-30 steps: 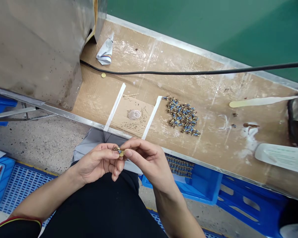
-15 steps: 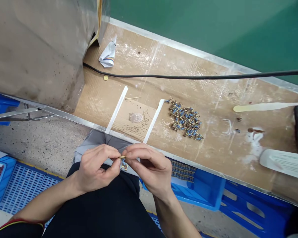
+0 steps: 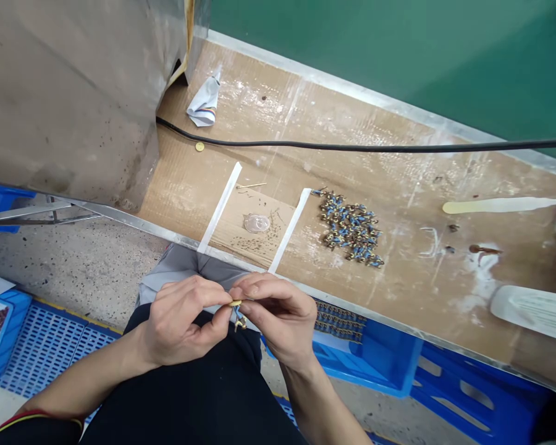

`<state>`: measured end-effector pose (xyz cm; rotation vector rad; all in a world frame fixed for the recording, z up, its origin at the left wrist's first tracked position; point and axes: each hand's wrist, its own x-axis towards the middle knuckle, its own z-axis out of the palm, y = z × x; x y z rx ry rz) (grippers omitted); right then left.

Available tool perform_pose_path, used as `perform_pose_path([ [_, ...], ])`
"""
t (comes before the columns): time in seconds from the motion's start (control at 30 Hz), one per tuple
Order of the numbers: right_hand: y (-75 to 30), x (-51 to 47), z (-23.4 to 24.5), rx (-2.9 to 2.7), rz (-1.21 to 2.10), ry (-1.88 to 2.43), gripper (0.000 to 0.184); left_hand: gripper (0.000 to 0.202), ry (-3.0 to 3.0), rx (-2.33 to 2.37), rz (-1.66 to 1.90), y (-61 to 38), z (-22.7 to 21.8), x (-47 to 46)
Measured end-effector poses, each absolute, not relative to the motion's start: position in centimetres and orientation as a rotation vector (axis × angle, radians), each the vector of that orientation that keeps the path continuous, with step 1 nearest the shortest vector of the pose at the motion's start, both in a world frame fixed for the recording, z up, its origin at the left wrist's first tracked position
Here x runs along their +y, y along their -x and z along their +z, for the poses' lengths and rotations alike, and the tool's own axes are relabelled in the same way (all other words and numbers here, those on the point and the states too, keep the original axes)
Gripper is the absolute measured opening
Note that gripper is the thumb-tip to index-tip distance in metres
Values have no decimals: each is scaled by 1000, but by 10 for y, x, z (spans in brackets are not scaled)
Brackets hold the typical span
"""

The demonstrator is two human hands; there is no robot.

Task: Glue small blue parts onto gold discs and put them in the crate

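My left hand (image 3: 188, 321) and my right hand (image 3: 280, 315) meet above my lap, just off the table's front edge. Between their fingertips is a small painted figurine (image 3: 239, 317), blue with gold and brown parts. It hangs upside down from a yellow disc-shaped base, which both hands pinch from either side. A loose heap of similar blue and brown figurines (image 3: 349, 227) lies on the cardboard-covered table (image 3: 398, 185). Nearer my hands, a small clear lump (image 3: 256, 223) sits among dark specks between two white tape strips.
A black cable (image 3: 324, 146) crosses the table. Behind it lie a crumpled cloth (image 3: 204, 102) and a yellow disc (image 3: 199, 146). A thin stick (image 3: 251, 185) rests near the tape. Below the edge, a blue crate (image 3: 389, 358) has rows of figurines. A white bottle (image 3: 532, 312) lies right.
The figurine and its disc have shifted slightly right and down with my fingertips. More of the figurine's blue body shows now. Both hands keep their pinch, and the view has moved a little.
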<state>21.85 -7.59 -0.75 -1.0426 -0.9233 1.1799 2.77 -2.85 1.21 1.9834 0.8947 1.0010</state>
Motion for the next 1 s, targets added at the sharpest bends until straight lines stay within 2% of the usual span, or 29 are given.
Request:
perform_pose_path([
  [0.17, -219, -76, -7, -943, 1174, 1047, 31, 33, -1954, 891, 999, -27, 13, -30],
  [0.33, -219, -77, -7, -1030, 1091, 1103, 22, 29, -1953, 906, 991, -27, 16, -30],
  [0.57, -219, -81, -8, -1092, 1040, 1071, 45, 26, -1827, 885, 1032, -31, 20, -28],
  [1.0, -217, -84, 0, -1221, 877, 1132, 46, 24, -1663, 895, 1059, -36, 15, -33],
])
